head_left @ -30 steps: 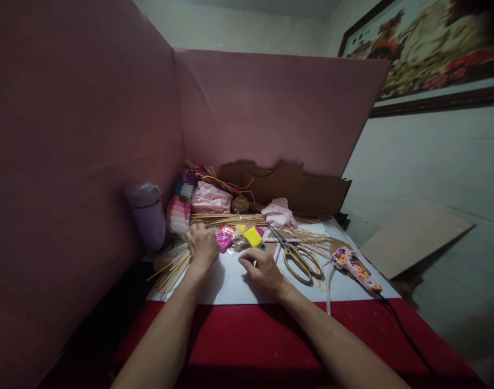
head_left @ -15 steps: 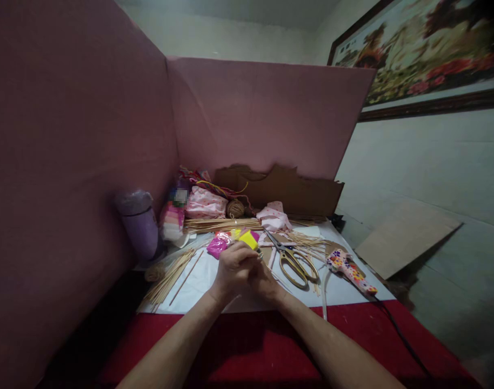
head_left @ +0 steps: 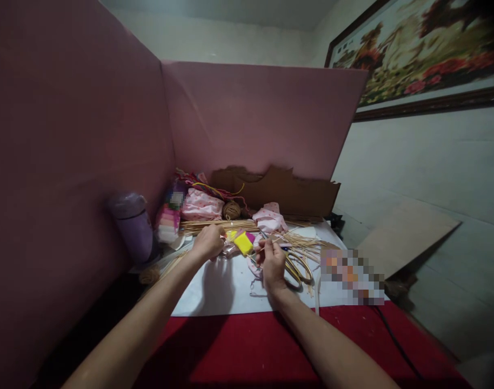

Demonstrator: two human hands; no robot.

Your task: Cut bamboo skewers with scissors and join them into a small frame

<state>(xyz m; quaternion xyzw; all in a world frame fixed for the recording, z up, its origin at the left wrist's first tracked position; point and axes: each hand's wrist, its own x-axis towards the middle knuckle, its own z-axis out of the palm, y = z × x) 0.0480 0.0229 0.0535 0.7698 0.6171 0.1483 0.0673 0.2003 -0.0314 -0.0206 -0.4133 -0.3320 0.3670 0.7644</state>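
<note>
My left hand [head_left: 208, 242] is raised over the left part of the white sheet, its fingers curled closed beside a crumpled clear plastic wrapper [head_left: 229, 249]; what is in them, if anything, is hidden. Against that wrapper lies a yellow block in film [head_left: 244, 243], with a magenta one [head_left: 251, 236] behind it. My right hand [head_left: 272, 265] pinches a thin wooden stick [head_left: 286, 234] that slants up to the right. Just beyond its wrist, scissors with gold handles [head_left: 304, 268] lie partly covered by the hand.
Bundles of thin sticks [head_left: 214, 226] lie across the back, near a twine ball [head_left: 232, 210] and pink dotted cloth [head_left: 270, 217]. A purple tumbler [head_left: 135, 232] stands left. At right, a blurred-out object [head_left: 352, 275] trails a black cord [head_left: 396, 337]. Torn cardboard [head_left: 271, 189] leans behind.
My hands were together at the middle and have come apart. The left moved left and forward, the right slightly right. The yellow block and the clear wrapper are now more exposed.
</note>
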